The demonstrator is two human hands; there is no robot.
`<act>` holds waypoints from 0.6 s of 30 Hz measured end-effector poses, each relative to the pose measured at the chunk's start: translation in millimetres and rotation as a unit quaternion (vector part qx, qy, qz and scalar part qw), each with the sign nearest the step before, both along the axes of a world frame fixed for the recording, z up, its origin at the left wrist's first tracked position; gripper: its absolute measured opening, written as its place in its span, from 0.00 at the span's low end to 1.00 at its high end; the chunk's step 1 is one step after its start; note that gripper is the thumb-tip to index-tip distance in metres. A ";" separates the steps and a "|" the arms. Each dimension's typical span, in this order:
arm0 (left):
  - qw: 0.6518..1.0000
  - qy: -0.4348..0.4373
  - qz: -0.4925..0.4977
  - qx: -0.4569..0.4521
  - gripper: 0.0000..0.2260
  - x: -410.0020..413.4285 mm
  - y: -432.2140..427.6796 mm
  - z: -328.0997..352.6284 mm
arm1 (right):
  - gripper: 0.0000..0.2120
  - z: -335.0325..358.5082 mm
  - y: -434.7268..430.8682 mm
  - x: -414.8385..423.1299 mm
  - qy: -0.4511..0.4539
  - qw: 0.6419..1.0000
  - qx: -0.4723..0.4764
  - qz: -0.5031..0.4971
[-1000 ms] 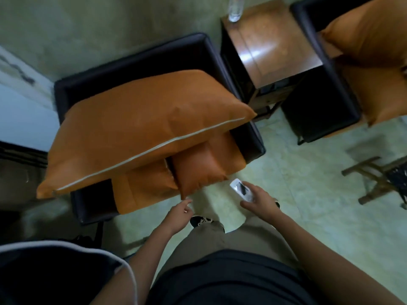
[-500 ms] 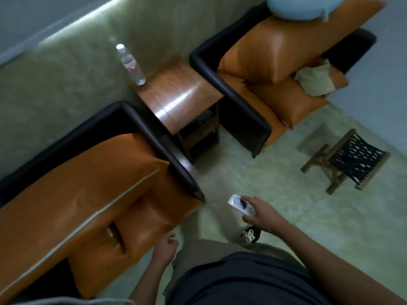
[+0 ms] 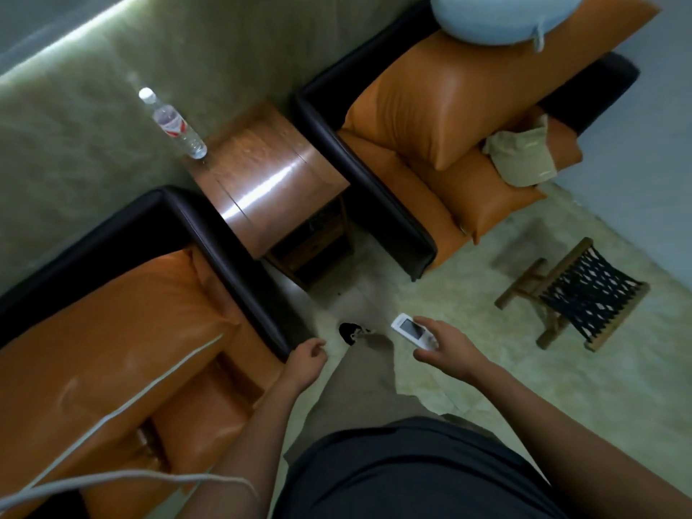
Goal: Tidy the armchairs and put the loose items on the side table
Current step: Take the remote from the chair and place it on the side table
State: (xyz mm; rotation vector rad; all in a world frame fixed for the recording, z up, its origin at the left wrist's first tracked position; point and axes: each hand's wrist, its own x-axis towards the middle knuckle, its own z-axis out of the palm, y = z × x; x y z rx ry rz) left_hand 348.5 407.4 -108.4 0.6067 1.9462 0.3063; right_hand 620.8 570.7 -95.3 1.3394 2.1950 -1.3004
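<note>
Swung round toward the side table (image 3: pixel 269 181), my right hand (image 3: pixel 447 350) gripping the remote (image 3: pixel 412 330) bound for it; left hand (image 3: pixel 305 363) hung loose, empty.

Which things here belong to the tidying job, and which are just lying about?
Belongs to the job:
white remote, held in the right hand
side table
near armchair
far armchair
beige cap on the far armchair

Just lying about:
water bottle, standing on the side table
wooden folding stool on the floor
</note>
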 end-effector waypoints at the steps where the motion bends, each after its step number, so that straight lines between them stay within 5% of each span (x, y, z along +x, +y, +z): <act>1: 1.000 -0.006 0.007 -0.004 0.15 -6.1 10.4 -4.1 | 0.36 -0.7 13.3 -6.9 -0.003 1.000 -0.005 0.010; 8: 0.999 -0.030 0.025 -0.034 0.17 -64.8 70.0 -1.2 | 0.34 16.4 120.7 -76.8 -0.021 0.999 -0.008 0.044; 18: 0.985 -0.008 0.158 0.072 0.16 -185.2 180.5 29.9 | 0.33 14.6 250.5 -253.0 0.019 0.986 -0.019 0.164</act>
